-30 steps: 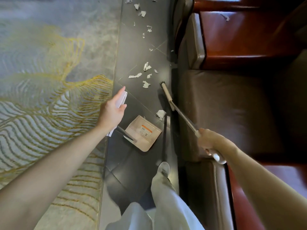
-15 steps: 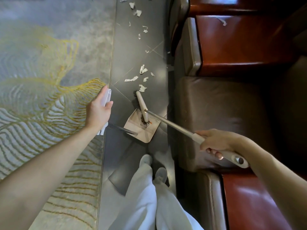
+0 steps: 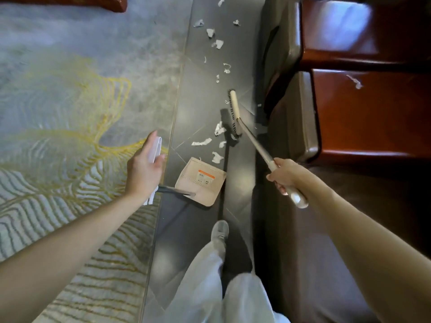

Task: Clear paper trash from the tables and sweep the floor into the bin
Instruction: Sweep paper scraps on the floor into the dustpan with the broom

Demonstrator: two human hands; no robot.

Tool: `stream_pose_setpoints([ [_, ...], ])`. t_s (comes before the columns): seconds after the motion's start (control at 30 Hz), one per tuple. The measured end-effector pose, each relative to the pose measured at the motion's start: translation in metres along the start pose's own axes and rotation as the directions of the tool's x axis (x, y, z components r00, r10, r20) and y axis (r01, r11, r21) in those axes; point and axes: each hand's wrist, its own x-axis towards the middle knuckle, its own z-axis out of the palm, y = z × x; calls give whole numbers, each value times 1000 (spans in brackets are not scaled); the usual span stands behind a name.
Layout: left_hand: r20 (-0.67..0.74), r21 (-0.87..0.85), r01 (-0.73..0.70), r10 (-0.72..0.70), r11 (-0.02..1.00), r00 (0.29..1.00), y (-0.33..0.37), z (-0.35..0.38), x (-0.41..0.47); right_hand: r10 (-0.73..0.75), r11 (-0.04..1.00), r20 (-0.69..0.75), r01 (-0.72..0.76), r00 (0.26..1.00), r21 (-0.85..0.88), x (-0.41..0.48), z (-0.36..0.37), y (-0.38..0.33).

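A wide pale carpet (image 3: 70, 108) with a gold leaf pattern fills the left side, seen from above. Beside it a strip of dark tiled floor (image 3: 198, 231) runs up the middle. Brown padded seats (image 3: 303, 127) and glossy red-brown tables (image 3: 377, 117) line the right. Both bare arms reach forward from the lower corners. Between them stand the person's white trousers (image 3: 210, 271) and one pale shoe (image 3: 219, 229). The right hand (image 3: 285, 176) is closed in a fist around the grip of a broom (image 3: 255, 140), knuckles up. The shaft slants up and left to the broom head (image 3: 234, 113), which rests on the dark floor. The left hand (image 3: 144, 169), wrist straight, wraps around the white upright handle of a beige dustpan (image 3: 203, 183), with the thumb lying along the handle. The pan sits on the dark floor near the carpet edge, its mouth facing away from the person. White paper scraps (image 3: 201, 142) lie between the broom head and the pan, one just beside the pan's lip. More are scattered farther up the strip. A single scrap (image 3: 355, 81) lies on the nearer table.
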Motion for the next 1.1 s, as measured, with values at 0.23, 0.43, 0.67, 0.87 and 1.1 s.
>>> stream_pose_setpoints([
  [0.23, -9, -1, 51, -51, 999, 999, 4, 17, 85, -12, 974, 32, 19, 999, -225, 87, -25, -55],
  [0.43, 23, -22, 73, -72, 997, 997, 7, 26, 126, 53, 971, 267, 12, 962, -237, 85, -31, -59],
  [0.67, -9, -35, 68, -69, 997, 998, 11, 32, 147, 113, 970, 460, 4, 881, -244, 38, -62, -58],
  [0.87, -9, -17, 35, -35, 999, 999, 6, 30, 137, 84, 985, 427, -9, 901, -174, 8, -94, -67],
  [1.1, 92, -78, 1, 6, 997, 996, 29, 39, 138, 51, 987, 220, -15, 974, -162, 8, -97, -56],
])
